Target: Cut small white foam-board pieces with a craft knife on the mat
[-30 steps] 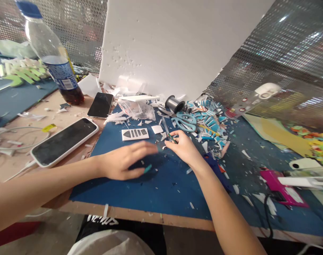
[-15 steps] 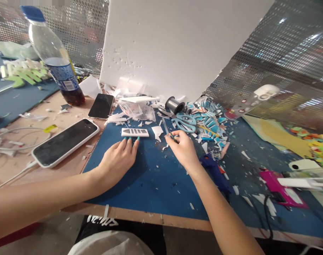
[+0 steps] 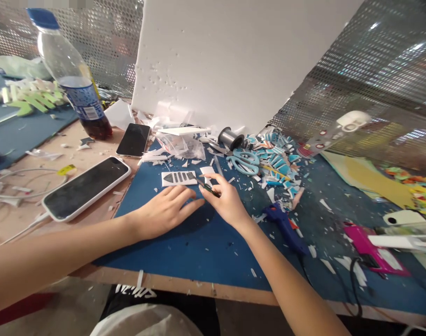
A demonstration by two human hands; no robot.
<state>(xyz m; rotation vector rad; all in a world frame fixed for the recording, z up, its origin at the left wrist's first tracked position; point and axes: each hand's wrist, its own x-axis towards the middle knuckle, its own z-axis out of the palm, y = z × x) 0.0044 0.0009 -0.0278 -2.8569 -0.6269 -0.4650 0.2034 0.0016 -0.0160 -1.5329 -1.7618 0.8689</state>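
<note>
I log left hand flat, open, white strip just beyond; right hand pinching thin tool pen-fashion, seemingly for control.

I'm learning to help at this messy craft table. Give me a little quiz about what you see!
1. True or false: the right hand grips a thin tool.
2. Which thing lies nearest the fingertips of the left hand, which rests flat on the blue mat?
A. white cut-out strip
B. a bottle
C. a banana
3. Fill the gap: the scissors have light ____ handles.

Key: 1 true; 2 A; 3 blue.
</note>
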